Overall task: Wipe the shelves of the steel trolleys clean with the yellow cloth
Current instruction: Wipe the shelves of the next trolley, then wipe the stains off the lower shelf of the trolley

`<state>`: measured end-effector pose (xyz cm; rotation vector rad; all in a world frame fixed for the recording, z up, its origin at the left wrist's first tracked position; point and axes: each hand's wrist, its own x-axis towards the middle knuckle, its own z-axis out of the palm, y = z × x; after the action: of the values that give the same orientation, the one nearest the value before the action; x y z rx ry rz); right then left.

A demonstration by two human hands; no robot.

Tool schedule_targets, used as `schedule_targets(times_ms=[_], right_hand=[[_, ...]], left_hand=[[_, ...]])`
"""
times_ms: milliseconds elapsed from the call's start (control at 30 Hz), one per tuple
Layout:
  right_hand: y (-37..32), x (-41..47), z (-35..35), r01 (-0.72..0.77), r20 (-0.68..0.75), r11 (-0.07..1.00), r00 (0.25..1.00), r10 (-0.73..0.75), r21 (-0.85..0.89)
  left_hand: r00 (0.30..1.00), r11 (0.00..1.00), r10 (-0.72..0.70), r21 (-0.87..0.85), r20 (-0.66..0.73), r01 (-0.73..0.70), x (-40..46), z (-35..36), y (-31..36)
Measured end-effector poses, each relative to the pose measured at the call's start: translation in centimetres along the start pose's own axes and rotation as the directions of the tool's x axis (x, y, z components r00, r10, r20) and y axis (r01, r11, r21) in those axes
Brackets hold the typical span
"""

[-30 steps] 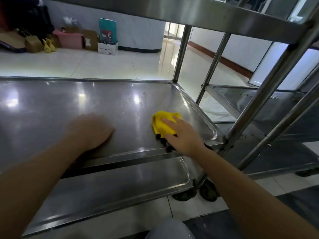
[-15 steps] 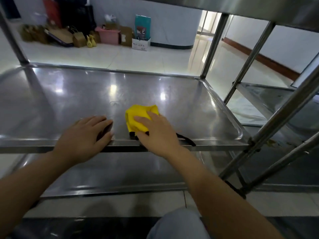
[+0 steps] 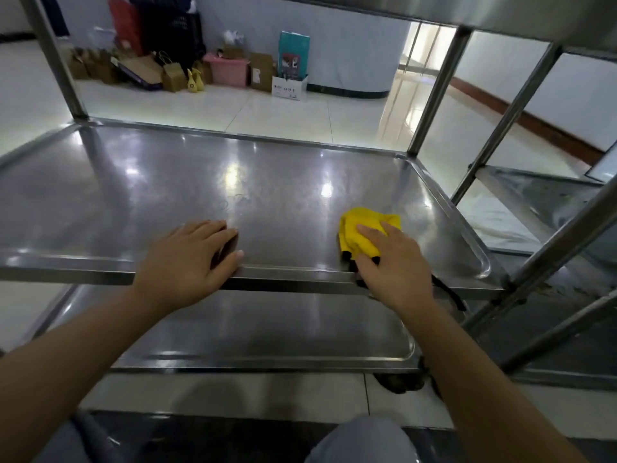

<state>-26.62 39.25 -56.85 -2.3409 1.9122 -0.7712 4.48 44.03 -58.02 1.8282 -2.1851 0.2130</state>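
Observation:
The middle shelf point(image 3: 200, 182) of a steel trolley fills the view, shiny and bare. A crumpled yellow cloth point(image 3: 362, 228) with a black edge lies on it near the front right corner. My right hand point(image 3: 390, 262) presses flat on the cloth, fingers straight, covering its near part. My left hand point(image 3: 190, 259) rests palm down on the shelf's front rim near the middle, fingers spread and holding nothing. The lower shelf point(image 3: 267, 332) shows under both forearms.
A second steel trolley point(image 3: 541, 202) stands close on the right. Upright posts point(image 3: 434, 91) rise at the shelf corners and the top shelf point(image 3: 434, 8) hangs overhead. Boxes, bags and a pink crate point(image 3: 230, 71) line the far wall across the tiled floor.
My right hand has slid the yellow cloth to the right along the front of the shelf. My left hand stays on the front rim. The camera's view has shifted.

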Motion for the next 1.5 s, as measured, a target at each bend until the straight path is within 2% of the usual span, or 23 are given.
schedule_targets(times_ms=[200, 300, 367, 433, 500, 567, 633, 700, 767, 833, 867, 933, 967, 1033, 1133, 1200, 1267, 1333, 1400, 1500], right_hand=[[-3.2, 0.1, 0.8, 0.195, 0.061, 0.974, 0.977, -0.202, 0.112], [-3.5, -0.4, -0.3, 0.317, 0.120, 0.935, 0.934, -0.337, 0.158], [-3.4, -1.5, -1.1, 0.443, 0.100, 0.883, 0.882, -0.460, 0.155], [-3.0, -3.1, -1.0, 0.637, 0.055, 0.770, 0.770, -0.636, -0.028], [-2.3, -5.1, 0.3, 0.792, 0.090, 0.563, 0.595, -0.799, -0.238], [-1.4, -7.1, 2.5, 0.867, 0.146, 0.419, 0.467, -0.872, -0.269], [-0.4, -8.3, 5.0, 0.899, 0.203, 0.358, 0.411, -0.889, -0.251], [0.8, -8.6, 7.4, 0.898, 0.266, 0.362, 0.424, -0.866, -0.250], [1.6, -8.2, 9.6, 0.849, 0.314, 0.476, 0.527, -0.790, -0.230], [2.0, -7.6, 11.3, 0.741, 0.354, 0.649, 0.662, -0.661, -0.174], [2.4, -7.4, 12.1, 0.678, 0.376, 0.719, 0.713, -0.591, -0.155], [3.5, -7.0, 13.9, 0.548, 0.412, 0.824, 0.790, -0.454, -0.145], [4.3, -6.9, 14.8, 0.474, 0.410, 0.871, 0.826, -0.387, -0.134], [6.2, -6.7, 16.9, 0.310, 0.395, 0.945, 0.885, -0.248, -0.102], [8.1, -7.0, 20.1, 0.006, 0.368, 0.997, 0.930, 0.021, -0.073], [7.5, -7.8, 22.4, -0.087, 0.345, 0.987, 0.930, 0.129, -0.135], [5.7, -8.2, 24.8, -0.060, 0.316, 0.977, 0.941, 0.123, -0.202], [3.2, -7.5, 26.9, 0.039, 0.333, 0.984, 0.943, 0.023, -0.176], [0.6, -6.4, 28.8, 0.156, 0.400, 0.984, 0.910, -0.110, -0.087], [-1.5, -5.5, 30.3, 0.273, 0.481, 0.959, 0.832, -0.276, 0.077]], left_hand=[[1.000, 1.000, 0.014, -0.012, -0.005, -0.014, 1.5, -0.1, -1.4], [1.000, 1.000, 0.022, -0.006, -0.016, -0.022, 2.3, -0.4, -1.9], [0.998, 1.000, 0.017, 0.013, -0.061, -0.016, 2.2, -0.4, -1.6], [0.996, 1.000, -0.009, 0.021, -0.083, 0.010, 1.4, -0.4, -0.9], [0.994, 1.000, -0.016, -0.026, -0.106, 0.014, 0.1, -0.2, -0.3], [0.994, 0.997, 0.027, -0.076, -0.111, -0.035, -1.5, -0.2, -0.1], [0.982, 0.988, 0.087, -0.113, -0.167, -0.107, -3.2, -0.2, -0.2], [0.949, 0.979, 0.153, -0.090, -0.274, -0.184, -4.5, 0.2, -0.3], [0.918, 0.960, 0.264, -0.016, -0.295, -0.281, -5.5, 1.2, -0.5], [0.926, 0.943, 0.331, 0.030, -0.181, -0.331, -6.1, 3.3, -0.8], [0.946, 0.949, 0.314, 0.031, -0.079, -0.312, -6.2, 4.6, -1.1], [0.972, 0.983, 0.176, 0.033, 0.154, -0.183, -6.2, 7.8, -1.6], [0.959, 0.995, 0.067, 0.056, 0.274, -0.086, -6.2, 9.8, -2.2], [0.883, 0.991, -0.103, 0.119, 0.457, 0.054, -6.6, 14.0, -3.1], [0.750, 0.968, -0.252, 0.169, 0.611, 0.187, -8.0, 19.3, -3.8], [0.706, 0.953, -0.302, 0.185, 0.641, 0.240, -9.4, 22.1, -3.9], [0.703, 0.942, -0.330, 0.167, 0.630, 0.292, -10.6, 24.0, -3.7], [0.720, 0.934, -0.343, 0.138, 0.603, 0.328, -11.1, 24.9, -3.7], [0.739, 0.947, -0.312, 0.132, 0.597, 0.293, -11.2, 25.0, -4.1], [0.729, 0.957, -0.281, 0.124, 0.625, 0.262, -11.4, 24.4, -4.5]])
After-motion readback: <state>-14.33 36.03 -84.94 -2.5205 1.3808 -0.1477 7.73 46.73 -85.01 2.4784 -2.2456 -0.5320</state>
